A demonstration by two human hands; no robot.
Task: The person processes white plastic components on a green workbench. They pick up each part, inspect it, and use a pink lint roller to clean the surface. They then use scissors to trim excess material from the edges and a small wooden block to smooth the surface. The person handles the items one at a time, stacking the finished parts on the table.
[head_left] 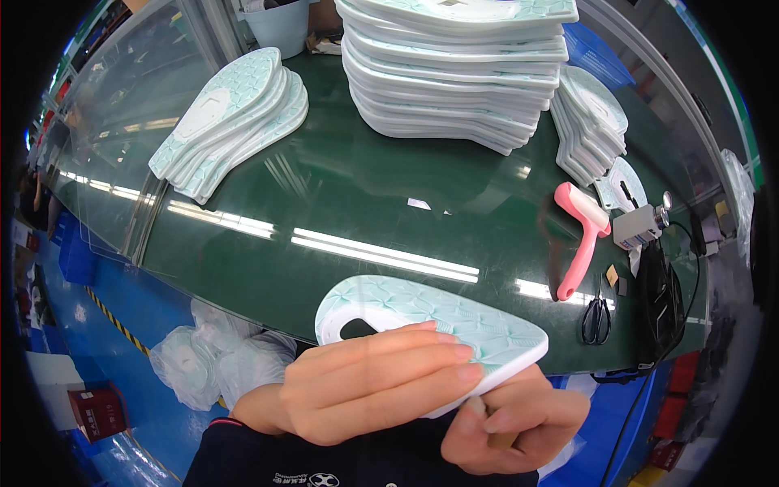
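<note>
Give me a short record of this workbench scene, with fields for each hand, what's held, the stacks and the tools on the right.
left hand: grips the white foam shoe insole with pale teal patterned top, fingers across its top
right hand: under the insole's edge, pinching a small brown piece
surface: glossy dark green table
stacks: fanned pile of similar insoles at left; tall stack of white trays at centre; smaller pile at right
tools: pink and white hand roller; black scissors
</note>
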